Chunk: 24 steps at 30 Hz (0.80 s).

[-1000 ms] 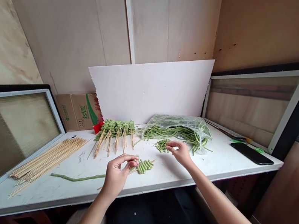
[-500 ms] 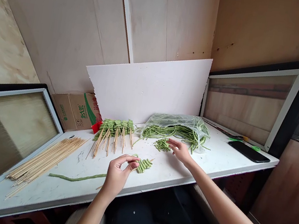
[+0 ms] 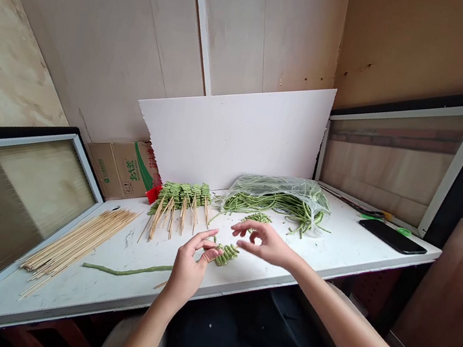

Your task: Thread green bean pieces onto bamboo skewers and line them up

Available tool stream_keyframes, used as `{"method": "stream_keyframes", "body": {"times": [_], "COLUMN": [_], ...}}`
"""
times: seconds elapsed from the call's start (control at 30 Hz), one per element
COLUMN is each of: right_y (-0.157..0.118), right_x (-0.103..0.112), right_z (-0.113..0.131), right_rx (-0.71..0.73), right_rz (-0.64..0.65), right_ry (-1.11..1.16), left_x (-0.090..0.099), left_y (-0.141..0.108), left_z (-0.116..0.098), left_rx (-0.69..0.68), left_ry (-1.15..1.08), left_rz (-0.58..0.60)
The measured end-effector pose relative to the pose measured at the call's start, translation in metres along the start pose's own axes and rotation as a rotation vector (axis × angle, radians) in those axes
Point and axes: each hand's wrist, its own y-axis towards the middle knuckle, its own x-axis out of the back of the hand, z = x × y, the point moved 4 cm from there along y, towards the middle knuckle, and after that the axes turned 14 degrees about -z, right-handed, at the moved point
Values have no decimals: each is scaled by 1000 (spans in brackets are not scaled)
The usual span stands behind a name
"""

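Note:
My left hand (image 3: 194, 256) is closed at the near end of a long green bean (image 3: 226, 255), which is folded back and forth on a bamboo skewer. Out past my left wrist runs the bean's loose tail (image 3: 126, 270), lying on the table. The skewer's blunt end (image 3: 160, 285) shows below it. My right hand (image 3: 264, 243) hovers just right of the folded bean, fingers curved and apart, with nothing visible in them. Behind that hand, partly covered, lies a small pile of cut bean ends (image 3: 258, 217).
Finished bean skewers (image 3: 181, 195) are stacked at the back of the white table (image 3: 287, 266). A plastic bag of long beans (image 3: 280, 199) lies right of them. Bare bamboo skewers (image 3: 77, 245) spread out at left. A phone (image 3: 392, 236) rests at right, near a cardboard box's (image 3: 121, 170) opposite side.
My right hand has come from the pile of bean ends toward the folded bean, beside my left hand. The left hand keeps its hold. The view has shifted slightly.

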Motion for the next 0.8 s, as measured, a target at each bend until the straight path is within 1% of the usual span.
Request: {"method": "stream_keyframes", "body": {"times": [0.1, 0.17, 0.27, 0.33, 0.43, 0.53, 0.67, 0.8], "right_y": [-11, -16, -19, -19, -16, -13, -12, -14], "right_x": [-21, -30, -35, -34, -26, -17, -12, -15], "right_z": [34, 47, 53, 52, 49, 49, 53, 57], "right_rx": [192, 303, 443, 501, 514, 505, 493, 495], "right_rz": [76, 85, 59, 39, -15, -65, -55, -27], "right_ry": [-54, -83, -161, -195, -199, -213, -240, -238], "left_x": [-1, -3, -5, -6, -3, 0, 4, 5], "left_y": [-2, -3, -5, -4, 0, 5, 6, 2], "left_z": [-2, -4, -6, -6, -3, 0, -7, -20], "left_rx": [-14, -23, -48, -72, -116, -208, -368, -445], "left_ry": [17, 13, 15, 25, 69, 129, 214, 268], "left_rz": [7, 29, 54, 54, 30, 3, -37, -41]}}
